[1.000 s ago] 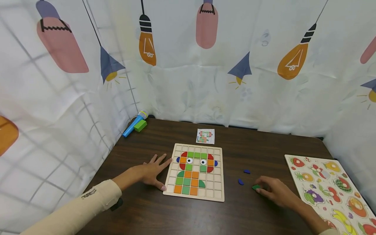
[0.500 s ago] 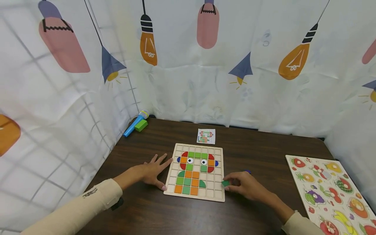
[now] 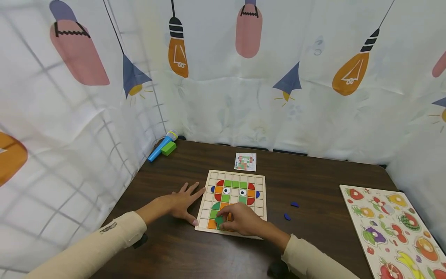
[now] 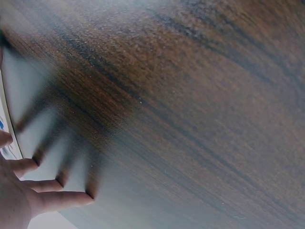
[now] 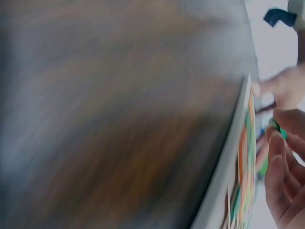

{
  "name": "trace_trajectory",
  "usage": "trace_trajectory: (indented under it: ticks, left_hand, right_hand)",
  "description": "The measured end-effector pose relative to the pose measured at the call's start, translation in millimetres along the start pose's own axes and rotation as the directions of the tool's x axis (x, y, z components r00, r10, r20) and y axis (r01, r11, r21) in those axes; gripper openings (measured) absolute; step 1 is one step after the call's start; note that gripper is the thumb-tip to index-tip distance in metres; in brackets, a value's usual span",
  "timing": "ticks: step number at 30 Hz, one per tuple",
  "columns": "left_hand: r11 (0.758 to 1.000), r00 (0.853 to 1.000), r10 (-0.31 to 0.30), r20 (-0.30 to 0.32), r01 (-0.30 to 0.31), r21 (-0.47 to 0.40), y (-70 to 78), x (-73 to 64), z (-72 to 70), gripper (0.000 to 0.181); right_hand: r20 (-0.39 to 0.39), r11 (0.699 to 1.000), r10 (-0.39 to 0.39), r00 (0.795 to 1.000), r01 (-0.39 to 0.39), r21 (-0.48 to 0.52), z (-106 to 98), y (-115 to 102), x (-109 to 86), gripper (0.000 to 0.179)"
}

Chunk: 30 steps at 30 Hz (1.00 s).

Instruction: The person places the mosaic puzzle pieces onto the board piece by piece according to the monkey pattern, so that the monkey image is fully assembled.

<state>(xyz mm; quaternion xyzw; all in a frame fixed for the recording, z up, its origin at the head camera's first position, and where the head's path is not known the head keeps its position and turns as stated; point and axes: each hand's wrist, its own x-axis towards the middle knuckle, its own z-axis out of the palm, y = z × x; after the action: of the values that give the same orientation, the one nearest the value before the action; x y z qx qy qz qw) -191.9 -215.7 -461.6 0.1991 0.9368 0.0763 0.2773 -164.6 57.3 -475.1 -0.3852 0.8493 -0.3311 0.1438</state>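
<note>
A wooden grid board point(image 3: 259, 223) lies on the table, with coloured tiles forming a figure with two round eyes. Over its lower part, my right hand point(image 3: 242, 220) pinches a green tile point(image 3: 218, 220) between thumb and fingers; in the right wrist view the green tile point(image 5: 283, 132) shows at the fingertips above the board's edge. The hand hides several tiles beneath it. My left hand point(image 3: 182, 204) rests with fingers spread at the board's left edge, thumb at the lower left corner. The left wrist view shows the same left hand point(image 4: 28, 195) with straight fingers on the tabletop.
Two blue pieces point(image 3: 290, 210) lie right of the board. A small printed card point(image 3: 245, 162) sits behind it. At the back left are a toy microphone point(image 3: 162, 147) and a green block point(image 3: 168, 148). A fruit puzzle board point(image 3: 393, 228) occupies the right side.
My right hand has picked up the green tile from the table at right and carried it left over the board. My left hand has stayed at the board's edge.
</note>
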Motion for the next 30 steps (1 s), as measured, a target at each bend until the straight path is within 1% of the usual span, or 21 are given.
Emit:
trace_trajectory:
  ticks: [3, 6, 8, 11, 15, 20, 25, 30]
  left_hand:
    - [1.000, 1.000, 0.011, 0.003, -0.011, -0.003, 1.1, -0.1, -1.0, 0.115]
    - [1.000, 1.000, 0.013, 0.009, -0.013, -0.004, 2.7, -1.0, -1.8, 0.114]
    - [1.000, 1.000, 0.012, 0.008, -0.012, -0.004, 3.7, -1.7, -2.3, 0.114]
    - [1.000, 1.000, 0.006, 0.009, -0.006, -0.006, 4.2, -2.4, -2.6, 0.114]
    - [1.000, 1.000, 0.006, 0.004, -0.006, -0.006, 3.3, -1.9, -2.8, 0.114]
    - [1.000, 1.000, 0.008, 0.005, -0.008, -0.003, 0.3, -0.6, -1.1, 0.116]
    - [1.000, 1.000, 0.009, 0.003, -0.009, -0.001, -2.8, 1.0, 1.0, 0.117]
    - [1.000, 1.000, 0.007, -0.001, -0.007, -0.004, -5.0, 2.1, 1.6, 0.117]
  right_hand:
    - [-0.019, 0.998, 0.011, 1.000, -0.012, -0.062, 13.4, -8.4, 13.4, 0.025]
    - [-0.044, 0.992, 0.021, 0.999, -0.027, -0.127, 23.9, -13.8, 22.4, 0.024]
    - [-0.059, 0.989, 0.029, 0.998, -0.038, -0.142, 29.0, -16.7, 25.9, 0.025]
    - [-0.075, 0.985, 0.040, 0.996, -0.051, -0.163, 33.0, -19.7, 28.6, 0.028]
    - [-0.100, 0.977, 0.054, 0.994, -0.073, -0.201, 33.0, -20.7, 29.8, 0.031]
    - [-0.117, 0.976, 0.050, 0.992, -0.073, -0.206, 34.4, -17.8, 32.1, 0.026]
    - [-0.150, 0.978, 0.045, 0.988, -0.075, -0.197, 37.2, -15.6, 35.3, 0.021]
    - [-0.165, 0.977, 0.048, 0.985, -0.081, -0.198, 37.9, -15.9, 36.5, 0.021]
